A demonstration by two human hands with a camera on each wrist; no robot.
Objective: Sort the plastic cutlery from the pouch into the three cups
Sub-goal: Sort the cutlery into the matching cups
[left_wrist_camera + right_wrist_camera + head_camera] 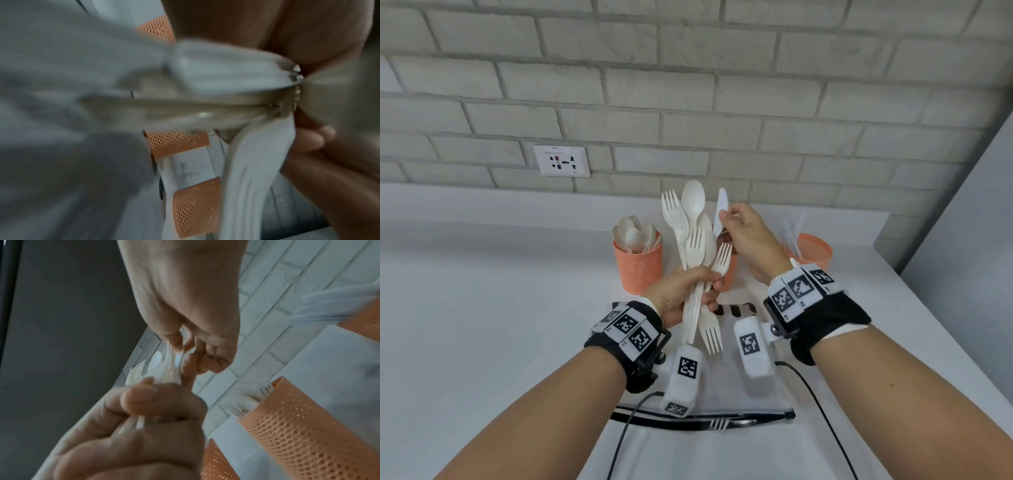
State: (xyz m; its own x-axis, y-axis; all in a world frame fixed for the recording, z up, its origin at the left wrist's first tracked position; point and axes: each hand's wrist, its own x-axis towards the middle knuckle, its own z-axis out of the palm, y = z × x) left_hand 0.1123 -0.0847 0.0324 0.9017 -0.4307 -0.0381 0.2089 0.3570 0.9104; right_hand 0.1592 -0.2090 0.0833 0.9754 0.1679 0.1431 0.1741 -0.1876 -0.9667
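Note:
My left hand [707, 286] grips a bunch of white plastic forks and spoons [693, 240] upright above the pouch [726, 401]. My right hand [726, 216] pinches a white knife [722, 205] at the right side of the bunch; the knife's lower end is hidden behind the hand. Three orange mesh cups stand behind: the left cup [639, 274] holds spoons, the middle cup [730, 274] is mostly hidden by the hands, the right cup [812, 249] holds knives. In the right wrist view, fork tines [266, 386] stick out of a cup [298, 431]. The left wrist view is blurred, filled by the cutlery bunch [205, 100].
The pouch lies flat on the white counter [482, 308] with its black zip edge [688, 423] towards me. A brick wall with a socket plate [561, 161] rises behind the cups. A grey panel [969, 205] borders the counter on the right. Cables run from both wrist cameras.

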